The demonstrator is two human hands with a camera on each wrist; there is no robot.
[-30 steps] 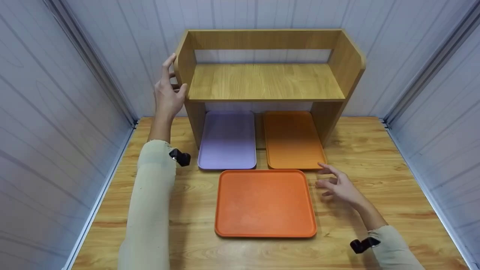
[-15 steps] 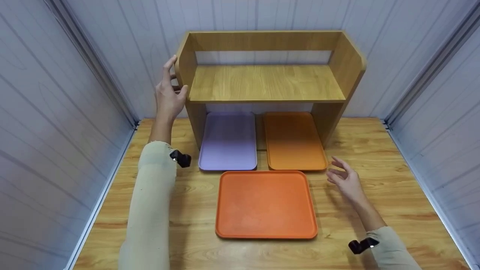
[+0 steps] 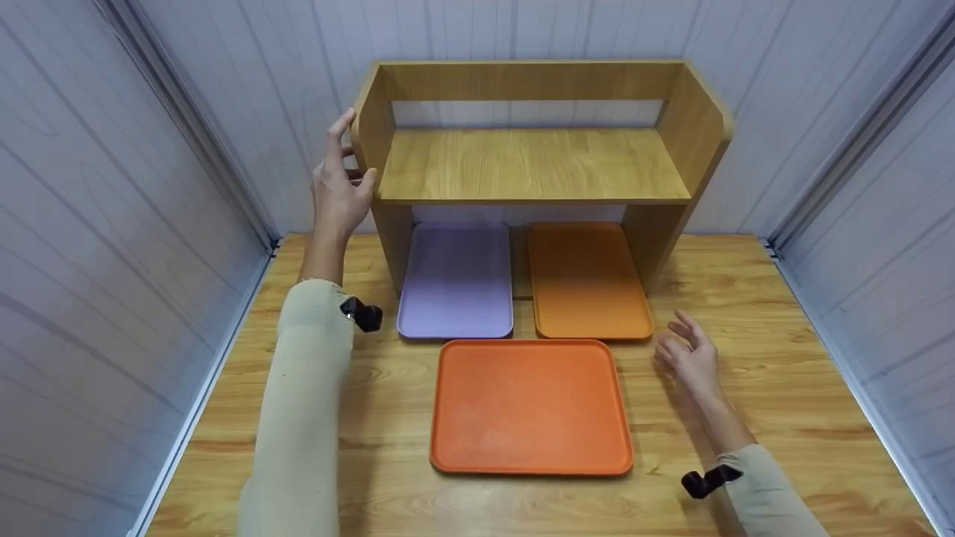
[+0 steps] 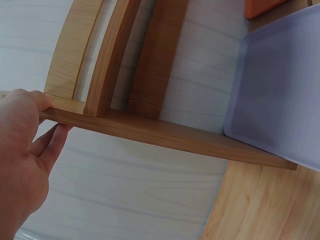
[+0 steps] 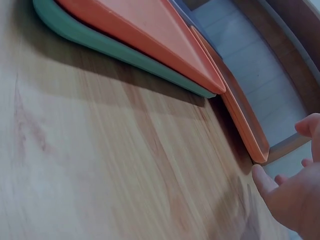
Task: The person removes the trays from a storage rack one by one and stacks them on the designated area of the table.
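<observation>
wooden shelf (image 3: 533, 160), open-fronted, pale grain

Head looks down; wrists close; shared shelf (image 3: 530, 160).

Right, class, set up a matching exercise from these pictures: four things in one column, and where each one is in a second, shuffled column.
Things
1. lilac tray
2. large orange tray
3. left hand
4. right hand

Places
A. on the shelf unit's left side panel
B. above the table, right of the trays
C. under the shelf, on the left
D. nearest the camera, in front of the shelf

Pairs: 1-C, 2-D, 3-A, 4-B
</observation>
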